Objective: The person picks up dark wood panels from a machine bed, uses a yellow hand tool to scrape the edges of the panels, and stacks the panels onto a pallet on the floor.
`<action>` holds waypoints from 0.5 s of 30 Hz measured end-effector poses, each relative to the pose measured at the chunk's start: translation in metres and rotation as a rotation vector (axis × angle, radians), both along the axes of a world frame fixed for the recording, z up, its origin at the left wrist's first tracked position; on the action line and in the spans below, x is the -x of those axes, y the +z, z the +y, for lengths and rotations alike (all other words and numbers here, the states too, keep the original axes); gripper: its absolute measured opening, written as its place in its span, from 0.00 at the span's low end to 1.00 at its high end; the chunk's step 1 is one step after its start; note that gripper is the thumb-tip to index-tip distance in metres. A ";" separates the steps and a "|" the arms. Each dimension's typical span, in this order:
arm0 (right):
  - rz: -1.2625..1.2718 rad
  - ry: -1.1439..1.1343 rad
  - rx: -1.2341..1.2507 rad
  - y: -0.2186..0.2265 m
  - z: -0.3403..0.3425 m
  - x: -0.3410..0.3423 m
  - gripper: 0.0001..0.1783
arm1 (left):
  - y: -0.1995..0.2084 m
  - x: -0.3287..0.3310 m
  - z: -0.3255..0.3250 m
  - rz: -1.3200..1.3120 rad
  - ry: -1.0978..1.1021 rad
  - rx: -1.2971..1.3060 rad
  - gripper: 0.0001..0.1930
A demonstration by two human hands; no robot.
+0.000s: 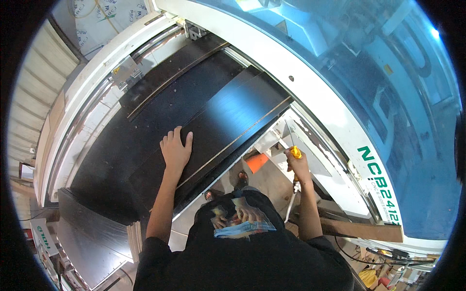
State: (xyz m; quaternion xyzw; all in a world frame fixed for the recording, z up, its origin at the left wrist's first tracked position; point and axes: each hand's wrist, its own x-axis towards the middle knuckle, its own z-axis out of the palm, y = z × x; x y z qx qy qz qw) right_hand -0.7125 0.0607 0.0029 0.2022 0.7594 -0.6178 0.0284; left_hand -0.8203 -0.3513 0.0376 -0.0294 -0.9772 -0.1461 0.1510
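Note:
My left hand [175,149] lies flat on a dark board [233,114], fingers slightly spread. That board has a bluish sheen and a pale line along its near edge. It rests on the black surface [109,150] of a large white machine. Off the board's right side, my right hand [299,167] is closed around a yellow air blow gun [295,152]. A thin nozzle points away from me, and a pale hose [291,206] hangs below the hand. My fingers partly cover the gun's body.
Another dark board [170,72] lies farther back. A blue transparent cover [388,116] and white frame [335,121] curve along the right. Stacked panels [97,237] stand at the lower left. An orange object [257,163] is below the machine edge; a brown beam [359,230] juts out right.

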 end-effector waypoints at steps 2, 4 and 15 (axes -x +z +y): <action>0.017 -0.047 -0.040 -0.013 -0.017 0.011 0.15 | 0.003 0.005 0.002 -0.041 -0.003 -0.001 0.25; 0.173 0.008 -0.094 -0.018 -0.041 0.025 0.14 | 0.010 0.019 0.006 -0.109 -0.056 -0.070 0.27; 0.257 0.065 -0.267 0.004 -0.103 0.109 0.18 | 0.007 0.132 0.073 -0.403 -0.199 -0.214 0.38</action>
